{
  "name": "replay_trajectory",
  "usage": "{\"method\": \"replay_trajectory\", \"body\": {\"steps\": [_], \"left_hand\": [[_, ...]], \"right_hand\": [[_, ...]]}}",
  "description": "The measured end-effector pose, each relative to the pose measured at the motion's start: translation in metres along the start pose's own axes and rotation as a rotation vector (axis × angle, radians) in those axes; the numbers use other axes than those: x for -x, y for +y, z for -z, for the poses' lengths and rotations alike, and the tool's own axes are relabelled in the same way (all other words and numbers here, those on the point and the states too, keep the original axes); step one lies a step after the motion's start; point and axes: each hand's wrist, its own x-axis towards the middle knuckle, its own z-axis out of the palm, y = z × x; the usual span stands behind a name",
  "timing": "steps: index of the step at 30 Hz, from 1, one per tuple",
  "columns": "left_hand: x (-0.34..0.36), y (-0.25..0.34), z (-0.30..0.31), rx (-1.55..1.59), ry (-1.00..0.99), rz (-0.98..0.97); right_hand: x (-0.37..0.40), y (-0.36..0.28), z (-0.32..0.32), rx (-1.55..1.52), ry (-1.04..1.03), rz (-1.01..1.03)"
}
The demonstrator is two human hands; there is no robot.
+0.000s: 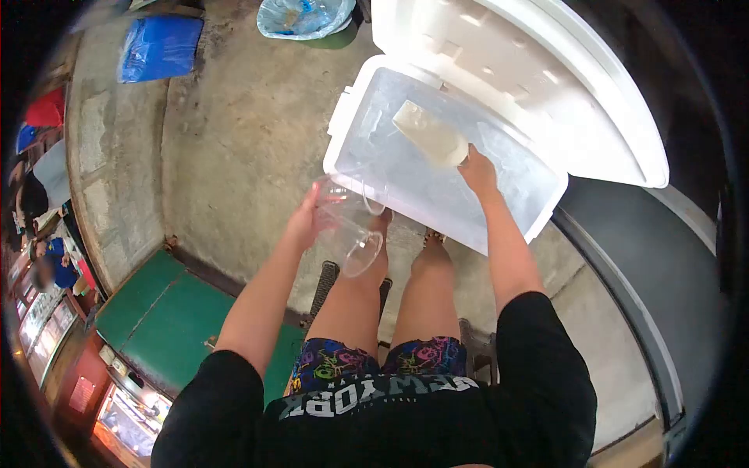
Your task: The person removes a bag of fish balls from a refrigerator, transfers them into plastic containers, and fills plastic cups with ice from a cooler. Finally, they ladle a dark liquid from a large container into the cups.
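Note:
My left hand (307, 218) is closed around two clear plastic cups (360, 248), held beside the near left edge of a white cooler (337, 148). One cup's mouth points down toward my legs, the other's toward the cooler. My right hand (477, 170) grips the handle end of a translucent white scoop (427, 131). Its wide end points to the far left, over the ice (515, 179) inside the cooler.
The cooler's white lid (530, 70) stands open at the back right. A bin lined with a blue bag (304, 19) is beyond it, and a blue plastic-wrapped bundle (160, 48) lies at the upper left. Green panels (168, 320) are to my left. People are in the left background.

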Motion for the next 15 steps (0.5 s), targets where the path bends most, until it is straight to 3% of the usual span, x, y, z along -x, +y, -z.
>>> {"method": "replay_trajectory", "body": {"steps": [3, 7, 10, 15], "left_hand": [[-0.032, 0.01, -0.011, -0.023, -0.044, -0.006], [-0.071, 0.02, -0.033, -0.003, -0.137, 0.019], [-0.082, 0.032, -0.059, -0.03, -0.356, 0.046], [-0.109, 0.025, -0.085, -0.004, -0.582, 0.146]], "right_hand": [[0.034, -0.026, 0.074, 0.091, -0.044, -0.086], [0.096, -0.092, 0.188, 0.274, -0.042, 0.041], [0.121, -0.133, 0.228, 0.481, -0.193, -0.016], [0.15, -0.162, 0.257, 0.613, -0.194, -0.016]]}}
